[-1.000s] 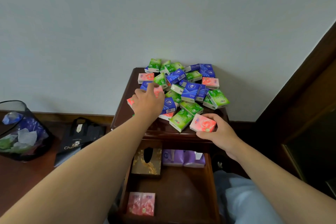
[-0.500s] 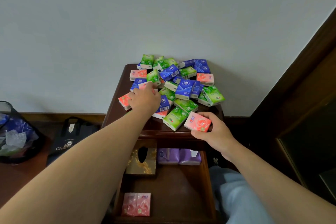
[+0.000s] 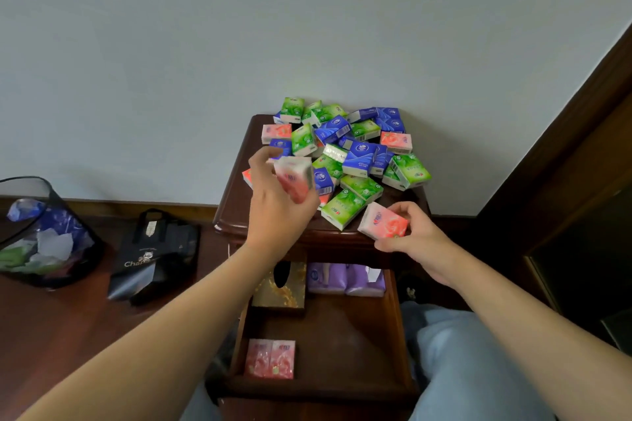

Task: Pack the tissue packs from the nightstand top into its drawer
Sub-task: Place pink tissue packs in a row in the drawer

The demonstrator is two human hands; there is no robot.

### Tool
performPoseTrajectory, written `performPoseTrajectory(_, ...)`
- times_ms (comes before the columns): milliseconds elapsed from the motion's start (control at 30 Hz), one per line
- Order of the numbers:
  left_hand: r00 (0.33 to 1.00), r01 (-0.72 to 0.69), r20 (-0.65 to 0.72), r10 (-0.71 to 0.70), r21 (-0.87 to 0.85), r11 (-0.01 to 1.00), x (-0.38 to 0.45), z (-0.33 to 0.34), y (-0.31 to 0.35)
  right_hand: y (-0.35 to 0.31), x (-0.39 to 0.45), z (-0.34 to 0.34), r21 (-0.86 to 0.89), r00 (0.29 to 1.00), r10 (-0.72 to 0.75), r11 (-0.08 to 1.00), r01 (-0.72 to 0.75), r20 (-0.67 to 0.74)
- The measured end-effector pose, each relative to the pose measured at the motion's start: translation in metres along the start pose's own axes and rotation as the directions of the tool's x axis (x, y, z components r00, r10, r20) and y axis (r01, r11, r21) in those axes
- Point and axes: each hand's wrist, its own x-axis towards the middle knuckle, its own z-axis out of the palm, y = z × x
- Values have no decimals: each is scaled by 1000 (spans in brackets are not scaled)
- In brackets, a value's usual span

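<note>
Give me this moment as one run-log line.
left hand: holds pink pack above nightstand | right hand: grips pink pack at front edge | drawer: open, two pink packs inside

I could read only 1 text: white letters "Cha", the rest cut off by a fold, on the black bag [image 3: 155, 253] on the floor left of the nightstand [image 3: 236, 212]. Print on the tissue packs [image 3: 355, 154] was too small for me.

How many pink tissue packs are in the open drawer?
2, side by side: left pink tissue pack and right pink tissue pack, at the dark wooden drawer's front left. Others may be hidden further back.
</note>
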Motion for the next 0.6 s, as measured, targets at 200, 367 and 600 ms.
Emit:
performPoseTrajectory(200,975,190,100,-199,95,977,-90,-35,-37,47,-54,51,-115,914,151,987,-116,377)
performPoseTrajectory(367,803,533,244,-544,112,838,-150,-53,-87,111,-81,109,-278,923,282,938,-208,262)
performPoseTrajectory(600,621,711,306,-721,168,683,-175,-63,-125,148,-57,138,-410,942,316,878,-248,107)
